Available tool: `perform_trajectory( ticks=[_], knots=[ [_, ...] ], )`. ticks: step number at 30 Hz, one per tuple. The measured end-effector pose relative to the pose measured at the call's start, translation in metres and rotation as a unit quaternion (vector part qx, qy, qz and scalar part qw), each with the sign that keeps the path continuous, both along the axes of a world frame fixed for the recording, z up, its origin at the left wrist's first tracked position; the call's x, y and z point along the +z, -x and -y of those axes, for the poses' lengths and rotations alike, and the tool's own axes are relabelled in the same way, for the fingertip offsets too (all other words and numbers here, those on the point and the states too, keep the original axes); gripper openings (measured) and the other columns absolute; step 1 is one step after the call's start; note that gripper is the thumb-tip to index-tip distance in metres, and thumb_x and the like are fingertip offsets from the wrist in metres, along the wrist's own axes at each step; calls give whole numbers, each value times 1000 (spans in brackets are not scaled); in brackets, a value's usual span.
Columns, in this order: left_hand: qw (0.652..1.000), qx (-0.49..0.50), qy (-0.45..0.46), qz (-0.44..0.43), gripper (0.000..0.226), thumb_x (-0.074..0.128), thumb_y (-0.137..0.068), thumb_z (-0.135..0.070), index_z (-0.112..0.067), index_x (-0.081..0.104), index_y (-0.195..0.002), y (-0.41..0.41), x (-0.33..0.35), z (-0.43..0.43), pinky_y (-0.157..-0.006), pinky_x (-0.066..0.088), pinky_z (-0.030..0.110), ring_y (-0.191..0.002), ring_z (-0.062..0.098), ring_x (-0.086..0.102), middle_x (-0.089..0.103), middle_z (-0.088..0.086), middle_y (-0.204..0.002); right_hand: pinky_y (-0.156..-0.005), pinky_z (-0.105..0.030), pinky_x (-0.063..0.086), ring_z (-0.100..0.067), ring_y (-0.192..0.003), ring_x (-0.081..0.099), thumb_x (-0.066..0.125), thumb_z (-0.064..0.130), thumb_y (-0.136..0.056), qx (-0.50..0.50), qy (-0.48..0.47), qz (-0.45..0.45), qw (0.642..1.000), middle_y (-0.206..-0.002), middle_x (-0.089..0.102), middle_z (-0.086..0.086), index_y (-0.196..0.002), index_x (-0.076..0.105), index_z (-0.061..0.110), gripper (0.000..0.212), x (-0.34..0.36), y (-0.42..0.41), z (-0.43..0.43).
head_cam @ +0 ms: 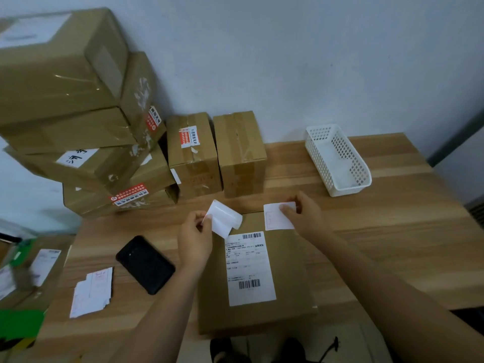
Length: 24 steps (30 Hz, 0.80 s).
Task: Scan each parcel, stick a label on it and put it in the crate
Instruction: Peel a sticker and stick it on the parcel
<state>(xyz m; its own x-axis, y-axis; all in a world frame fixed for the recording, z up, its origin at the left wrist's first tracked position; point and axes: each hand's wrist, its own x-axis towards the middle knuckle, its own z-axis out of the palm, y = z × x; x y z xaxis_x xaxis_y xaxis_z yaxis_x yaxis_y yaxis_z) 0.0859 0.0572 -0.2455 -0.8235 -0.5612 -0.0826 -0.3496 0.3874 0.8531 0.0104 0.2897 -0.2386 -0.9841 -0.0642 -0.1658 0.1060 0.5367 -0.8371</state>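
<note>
Flat brown parcel — barcoded white waybill

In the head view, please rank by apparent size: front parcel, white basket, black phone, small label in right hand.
1. front parcel
2. white basket, though farther from the camera
3. black phone
4. small label

left hand, right hand: both forward, each in fingertip pinch
</note>
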Motion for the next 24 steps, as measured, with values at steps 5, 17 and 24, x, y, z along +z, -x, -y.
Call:
perform_trajectory(
  ticks=[5, 17, 24],
  knots=[
    [1000, 5, -1, 8, 3, 56, -96, -25, -23, 57, -99, 6, -8, -3, -61, 37, 15, -77, -8, 48, 51, -24, -84, -58, -22, 39, -6, -70, 53, 63, 26, -91, 39, -51, 19, 998, -79, 57, 7, -81, 51, 24, 15, -16, 10, 7],
    [1000, 8, 0, 18, 3, 57, -96, -24, -23, 58, -97, 18, -21, -3, -61, 39, 15, -77, -7, 50, 55, -20, -85, -70, -30, 49, -13, -85, 58, 73, 27, -80, 26, -95, 39, 994, -91, 62, 5, -96, 57, 20, 24, -44, 13, 15],
    [1000, 3, -16, 7, 5, 58, -95, -23, -19, 60, -97, 22, -24, -6, -63, 41, 17, -80, -6, 53, 58, -17, -86, -79, -27, 43, -13, -95, 49, 79, 31, -76, 5, -97, -9, 995, -111, 40, 4, -110, 52, 16, 45, -49, 10, 9]
  ],
)
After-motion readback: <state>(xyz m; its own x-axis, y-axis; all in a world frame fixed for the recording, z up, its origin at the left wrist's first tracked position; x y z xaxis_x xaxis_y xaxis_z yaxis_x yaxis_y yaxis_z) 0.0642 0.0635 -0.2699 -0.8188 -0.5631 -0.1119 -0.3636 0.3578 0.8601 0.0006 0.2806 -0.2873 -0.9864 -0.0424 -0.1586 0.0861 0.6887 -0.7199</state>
